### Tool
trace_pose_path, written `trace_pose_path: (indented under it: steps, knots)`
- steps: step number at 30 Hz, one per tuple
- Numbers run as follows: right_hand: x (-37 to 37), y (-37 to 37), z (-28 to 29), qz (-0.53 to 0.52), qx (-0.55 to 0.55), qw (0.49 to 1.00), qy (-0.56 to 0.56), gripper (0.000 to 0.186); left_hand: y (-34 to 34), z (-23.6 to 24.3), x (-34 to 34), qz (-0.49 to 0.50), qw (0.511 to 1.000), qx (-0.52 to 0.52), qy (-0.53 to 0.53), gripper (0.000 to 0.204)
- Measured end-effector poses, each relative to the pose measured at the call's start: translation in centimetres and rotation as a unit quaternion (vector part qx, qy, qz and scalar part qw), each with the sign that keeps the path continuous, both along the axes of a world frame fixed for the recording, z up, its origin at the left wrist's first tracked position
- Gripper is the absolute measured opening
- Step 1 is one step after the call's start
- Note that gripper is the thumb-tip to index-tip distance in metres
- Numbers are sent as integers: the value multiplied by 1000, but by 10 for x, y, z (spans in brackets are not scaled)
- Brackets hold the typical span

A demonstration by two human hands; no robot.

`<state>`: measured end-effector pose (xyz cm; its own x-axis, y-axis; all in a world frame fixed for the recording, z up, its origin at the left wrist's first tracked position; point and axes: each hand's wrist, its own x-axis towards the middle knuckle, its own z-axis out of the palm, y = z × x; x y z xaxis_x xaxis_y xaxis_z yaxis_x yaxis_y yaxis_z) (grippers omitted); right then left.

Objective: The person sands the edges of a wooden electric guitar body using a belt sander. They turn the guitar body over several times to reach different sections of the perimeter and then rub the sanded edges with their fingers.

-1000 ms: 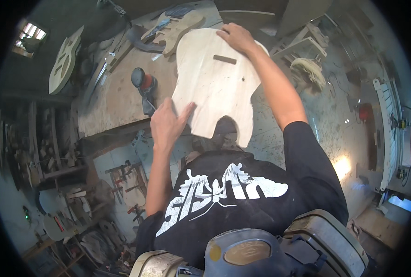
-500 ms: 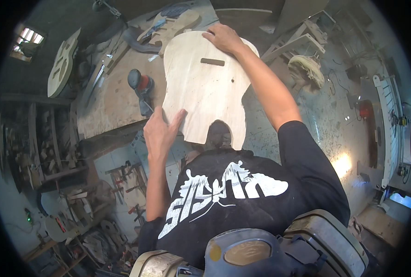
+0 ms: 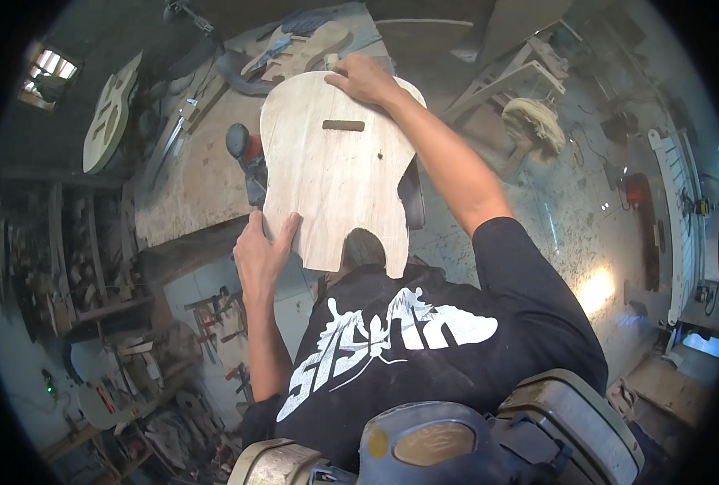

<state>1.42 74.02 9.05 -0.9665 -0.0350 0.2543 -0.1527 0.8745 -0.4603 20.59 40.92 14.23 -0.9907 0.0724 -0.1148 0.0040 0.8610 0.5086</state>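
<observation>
An unfinished pale wooden guitar body is held up flat in front of my chest, its cutaway end toward me. It has a slot-shaped opening, a small hole and a rounded notch at the near end. My left hand grips its near left edge, thumb lying on the face. At the far rounded edge my right hand is closed over the rim, with its fingertips partly hidden. Just left of the body, an orange and black power sander rests on the workbench, partly covered by the body.
More guitar bodies lie on the far part of the bench, and another guitar body stands at the left. A wooden rack holds many pieces at lower left. A wooden frame stands at the right on the floor.
Both hands have shifted the guitar body left and a little toward me. It now overlaps part of the sander. The grip looks the same.
</observation>
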Motion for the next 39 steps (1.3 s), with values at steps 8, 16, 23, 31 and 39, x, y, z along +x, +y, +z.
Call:
trace_pose_path:
  steps: [8, 16, 23, 31, 39]
  knots:
    - [1, 22, 7, -10, -18, 1000, 2, 47, 20, -12, -1, -23, 999, 7, 48, 61]
    - [-14, 1, 3, -15, 3, 1000, -2, 46, 4, -5, -13, -2, 999, 14, 39, 62]
    - [-2, 29, 8, -75, 9, 997, -10, 51, 17, -10, -31, -47, 997, -12, 58, 63]
    - [56, 108, 25, -176, 27, 976, -122, 61, 54, -30, -86, -153, 970, -91, 165, 67]
    - [128, 185, -5, -178, -75, 974, -117, 63, 96, -35, -156, -251, 945, -78, 196, 77]
